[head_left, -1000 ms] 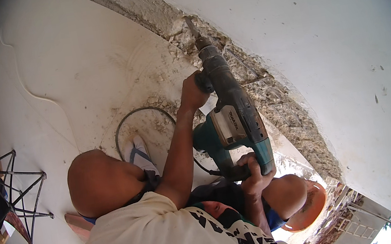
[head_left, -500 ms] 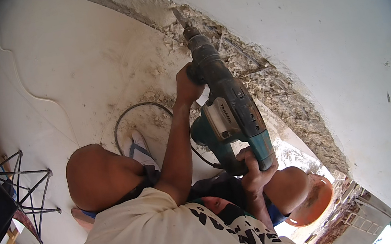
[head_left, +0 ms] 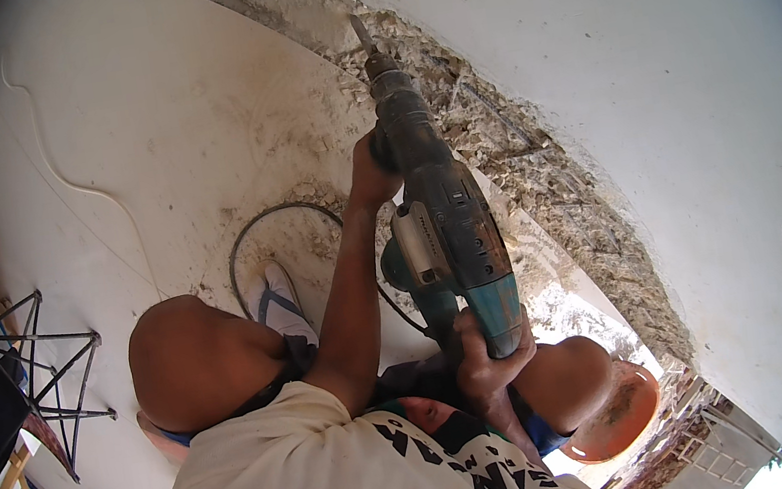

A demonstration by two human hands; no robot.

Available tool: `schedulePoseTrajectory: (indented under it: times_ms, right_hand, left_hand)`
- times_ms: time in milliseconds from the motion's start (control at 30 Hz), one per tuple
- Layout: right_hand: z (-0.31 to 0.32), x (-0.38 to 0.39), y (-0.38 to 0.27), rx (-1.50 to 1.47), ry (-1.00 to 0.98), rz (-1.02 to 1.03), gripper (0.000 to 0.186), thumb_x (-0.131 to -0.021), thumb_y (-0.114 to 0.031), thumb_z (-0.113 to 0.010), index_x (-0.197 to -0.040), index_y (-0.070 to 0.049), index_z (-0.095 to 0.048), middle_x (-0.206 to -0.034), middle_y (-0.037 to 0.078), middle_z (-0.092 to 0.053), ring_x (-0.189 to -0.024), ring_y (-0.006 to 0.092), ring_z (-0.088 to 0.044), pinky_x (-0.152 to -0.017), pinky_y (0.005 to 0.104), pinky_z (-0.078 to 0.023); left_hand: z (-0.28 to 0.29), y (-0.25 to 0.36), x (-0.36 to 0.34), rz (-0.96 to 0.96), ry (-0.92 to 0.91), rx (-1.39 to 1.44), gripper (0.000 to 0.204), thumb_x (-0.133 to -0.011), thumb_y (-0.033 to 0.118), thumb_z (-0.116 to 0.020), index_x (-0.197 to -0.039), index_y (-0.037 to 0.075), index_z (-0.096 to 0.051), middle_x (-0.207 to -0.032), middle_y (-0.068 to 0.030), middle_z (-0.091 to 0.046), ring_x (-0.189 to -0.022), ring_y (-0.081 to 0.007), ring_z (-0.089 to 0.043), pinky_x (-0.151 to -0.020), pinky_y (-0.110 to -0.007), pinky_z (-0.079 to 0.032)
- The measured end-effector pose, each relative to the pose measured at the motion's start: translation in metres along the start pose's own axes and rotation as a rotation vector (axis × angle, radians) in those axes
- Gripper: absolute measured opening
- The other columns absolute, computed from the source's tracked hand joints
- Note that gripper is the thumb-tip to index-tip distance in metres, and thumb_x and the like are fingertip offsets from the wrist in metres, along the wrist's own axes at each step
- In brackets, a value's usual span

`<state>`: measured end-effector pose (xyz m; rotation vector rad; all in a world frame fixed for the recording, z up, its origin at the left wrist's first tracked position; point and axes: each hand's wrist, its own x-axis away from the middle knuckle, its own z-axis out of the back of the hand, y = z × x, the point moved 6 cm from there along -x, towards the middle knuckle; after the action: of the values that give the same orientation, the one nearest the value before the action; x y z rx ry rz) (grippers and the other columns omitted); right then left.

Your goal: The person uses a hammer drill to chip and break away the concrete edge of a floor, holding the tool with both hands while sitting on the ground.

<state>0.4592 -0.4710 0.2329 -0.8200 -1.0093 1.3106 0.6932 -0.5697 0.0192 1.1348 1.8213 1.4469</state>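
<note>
A dark green and black demolition hammer (head_left: 456,220) slants across the middle of the view, its chisel bit (head_left: 364,36) up at the far end. The bit meets the broken edge of the pale wall, where rough rubble-like masonry (head_left: 543,176) lies exposed. My left hand (head_left: 372,172) is closed round the side handle near the tool's front. At the back, my right hand (head_left: 489,361) wraps the rear handle, with some fingers hidden beneath it. The black power cord (head_left: 252,227) loops on the floor to the left of the tool.
Dust and chips (head_left: 303,197) lie on the pale floor near my sandalled foot (head_left: 278,302). A black folding chair frame (head_left: 53,381) stands at left, below a thin white cable (head_left: 85,189). An orange round plastic object (head_left: 634,416) sits beside my right knee.
The demolition hammer's rear end has swung left and slightly down, and my right hand has moved with it. The bit stays at the broken wall edge. Both hands keep their grip.
</note>
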Motion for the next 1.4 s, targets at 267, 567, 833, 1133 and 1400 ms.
schedulePoseTrajectory:
  times_ms: [267,567,833,1133,1400]
  right_hand:
    - [-0.013,-0.009,0.005,-0.119,-0.018,-0.050,0.017,-0.077,-0.007,-0.070,-0.090,0.002,-0.065,-0.076,0.007,-0.068,-0.069,0.0151,-0.064,-0.068,0.0289,-0.052]
    - [-0.021,-0.010,-0.005,0.087,-0.031,0.078,0.006,-0.079,-0.002,-0.067,-0.084,0.000,-0.064,-0.073,0.005,-0.067,-0.065,0.0126,-0.061,-0.064,0.0275,-0.049]
    - [-0.027,-0.002,-0.010,0.039,-0.065,0.054,0.014,-0.081,-0.008,-0.070,-0.091,0.001,-0.064,-0.075,0.006,-0.067,-0.067,0.0124,-0.061,-0.065,0.0266,-0.048]
    - [-0.002,0.031,-0.031,-0.001,-0.119,0.055,0.025,-0.081,-0.016,-0.077,-0.089,0.002,-0.062,-0.075,0.010,-0.068,-0.066,0.0160,-0.061,-0.065,0.0325,-0.051]
    - [0.014,0.042,-0.022,0.004,-0.129,0.089,0.026,-0.081,-0.017,-0.077,-0.090,0.002,-0.062,-0.075,0.009,-0.066,-0.064,0.0162,-0.060,-0.065,0.0329,-0.051]
  left_hand:
    - [0.015,-0.005,-0.014,0.024,0.008,-0.181,0.039,-0.078,0.007,-0.083,-0.113,-0.001,-0.066,-0.104,-0.0074,-0.073,-0.093,-0.0150,-0.067,-0.084,-0.033,-0.055]
    - [0.018,0.006,-0.016,0.010,-0.023,-0.077,0.029,-0.081,-0.001,-0.073,-0.110,-0.001,-0.068,-0.101,-0.0090,-0.075,-0.093,-0.0145,-0.069,-0.085,-0.033,-0.053]
    - [0.024,0.000,-0.008,0.009,0.041,-0.064,0.029,-0.081,-0.002,-0.072,-0.110,0.000,-0.068,-0.101,-0.0090,-0.075,-0.090,-0.0172,-0.069,-0.083,-0.033,-0.054]
    - [0.008,0.001,0.025,0.002,0.012,0.021,0.031,-0.079,-0.005,-0.072,-0.109,-0.001,-0.067,-0.102,-0.0092,-0.075,-0.092,-0.0158,-0.069,-0.085,-0.032,-0.053]
    - [-0.014,0.009,0.039,0.002,-0.030,0.071,0.027,-0.082,-0.005,-0.070,-0.109,-0.001,-0.068,-0.102,-0.0105,-0.075,-0.093,-0.0170,-0.069,-0.085,-0.032,-0.053]
